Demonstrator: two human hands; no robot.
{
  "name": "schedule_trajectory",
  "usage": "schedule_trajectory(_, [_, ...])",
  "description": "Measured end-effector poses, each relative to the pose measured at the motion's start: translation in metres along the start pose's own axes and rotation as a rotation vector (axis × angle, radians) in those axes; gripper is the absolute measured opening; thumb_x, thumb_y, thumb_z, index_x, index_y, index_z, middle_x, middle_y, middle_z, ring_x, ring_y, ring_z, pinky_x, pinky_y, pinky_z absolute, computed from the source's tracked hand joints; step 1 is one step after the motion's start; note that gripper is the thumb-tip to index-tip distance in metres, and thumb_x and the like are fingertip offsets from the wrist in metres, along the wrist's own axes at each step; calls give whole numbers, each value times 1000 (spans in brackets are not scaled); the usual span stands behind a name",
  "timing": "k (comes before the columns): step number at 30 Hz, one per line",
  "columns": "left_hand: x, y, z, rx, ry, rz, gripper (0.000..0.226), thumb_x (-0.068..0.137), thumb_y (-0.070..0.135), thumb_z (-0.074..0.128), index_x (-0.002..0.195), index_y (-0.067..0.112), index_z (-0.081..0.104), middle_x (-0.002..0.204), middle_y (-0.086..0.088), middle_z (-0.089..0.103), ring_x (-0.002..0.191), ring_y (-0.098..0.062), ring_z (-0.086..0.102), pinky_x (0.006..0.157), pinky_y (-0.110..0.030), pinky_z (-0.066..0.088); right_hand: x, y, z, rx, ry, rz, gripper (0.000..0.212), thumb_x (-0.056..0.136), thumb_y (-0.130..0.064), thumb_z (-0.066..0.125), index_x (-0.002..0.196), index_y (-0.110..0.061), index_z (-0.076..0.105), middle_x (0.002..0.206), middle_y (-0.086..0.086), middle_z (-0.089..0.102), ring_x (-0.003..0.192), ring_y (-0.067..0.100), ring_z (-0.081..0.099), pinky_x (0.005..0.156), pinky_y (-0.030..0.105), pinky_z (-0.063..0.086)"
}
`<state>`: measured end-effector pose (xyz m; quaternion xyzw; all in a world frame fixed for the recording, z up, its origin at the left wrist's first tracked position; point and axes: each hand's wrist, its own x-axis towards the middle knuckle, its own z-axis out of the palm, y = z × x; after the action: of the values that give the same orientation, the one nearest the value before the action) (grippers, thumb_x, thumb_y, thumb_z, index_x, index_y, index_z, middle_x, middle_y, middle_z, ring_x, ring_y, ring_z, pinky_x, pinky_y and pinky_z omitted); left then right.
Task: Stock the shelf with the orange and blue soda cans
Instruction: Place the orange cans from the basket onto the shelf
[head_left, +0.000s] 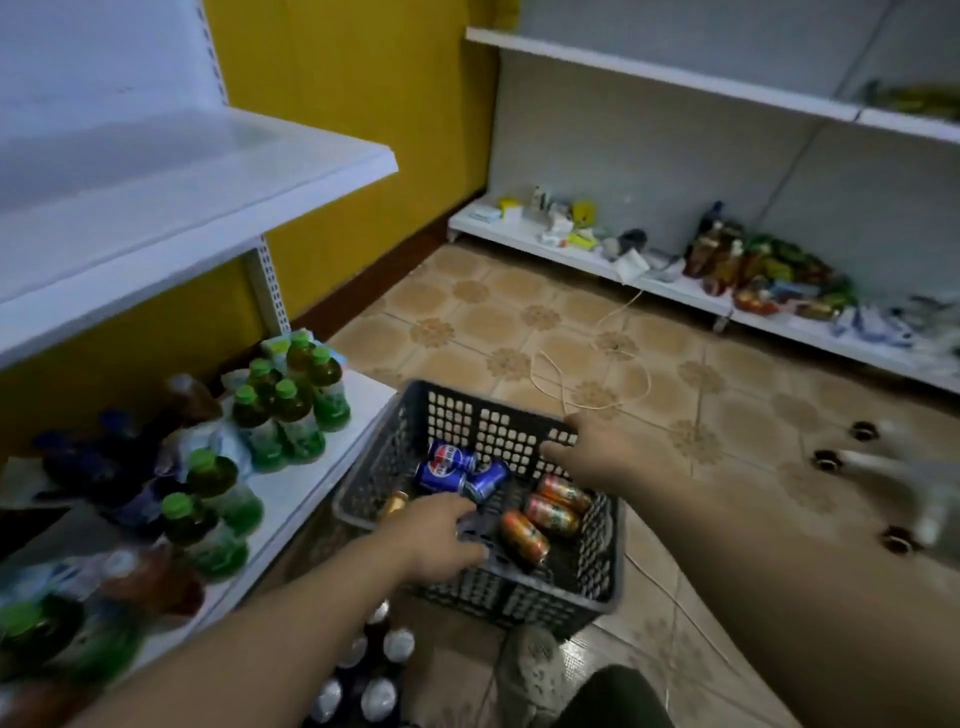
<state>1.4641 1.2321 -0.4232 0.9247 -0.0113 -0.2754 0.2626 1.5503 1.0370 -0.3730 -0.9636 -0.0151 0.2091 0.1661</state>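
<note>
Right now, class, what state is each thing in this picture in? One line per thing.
Basket: upright, open-topped, cans inside.
Blue soda cans: lying on their sides in the basket's far left corner.
Orange soda cans: three, lying on their sides at the basket's right.
Left hand: down in the basket over the cans; grip unclear.
Right hand: open, fingers stretched at the basket's far rim.
Green-capped bottles: upright on the low shelf.

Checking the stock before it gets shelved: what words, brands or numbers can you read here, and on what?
"PEPSI", turned and faint: on the blue cans in the basket.
Blurred, unreadable: labels on the orange cans.
Blurred, unreadable: labels on the green-capped bottles.
Too small to read: packets on the far shelf.
</note>
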Motion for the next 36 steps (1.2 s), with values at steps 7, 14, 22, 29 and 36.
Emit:
schedule_trajectory(7, [132,-16,56,-62,-182,-66,76,85,50,62,149,25,30,153,-1,34,134,-22,40,108,-37,38,101,88,85,73,-180,173,62,94,-50,52,143,-16,37,130,11,54,104,23,56,82,30,44])
schedule_trajectory(14, [256,-59,112,-100,-287,-130,80,83,43,69,149,22,29,149,-5,39,124,-24,50,100,-39,46,196,146,199,204,-351,252,54,89,-48,59,135,-24,46,127,6,58,107,22,57,92,33,45])
schedule_trajectory(22, [339,-104,170,-5,-370,-53,68,78,37,74,138,20,45,139,-7,47,123,-25,48,101,-38,43,258,177,319,163,-396,293,84,78,-41,75,145,-17,29,141,12,39,127,34,44,105,44,40])
schedule_trajectory(29, [333,-118,162,-15,-348,-58,76,79,32,74,144,22,37,147,-5,42,125,-23,49,102,-36,43,255,161,313,296,-208,325,69,78,-36,74,133,-17,37,129,10,45,111,33,53,93,40,47])
schedule_trajectory(36, [254,-88,93,-243,-218,-73,86,77,27,78,148,23,28,139,5,45,127,-19,46,99,-27,38,189,79,208,558,-90,91,75,69,-30,81,133,-26,42,116,-6,53,106,14,55,86,31,50])
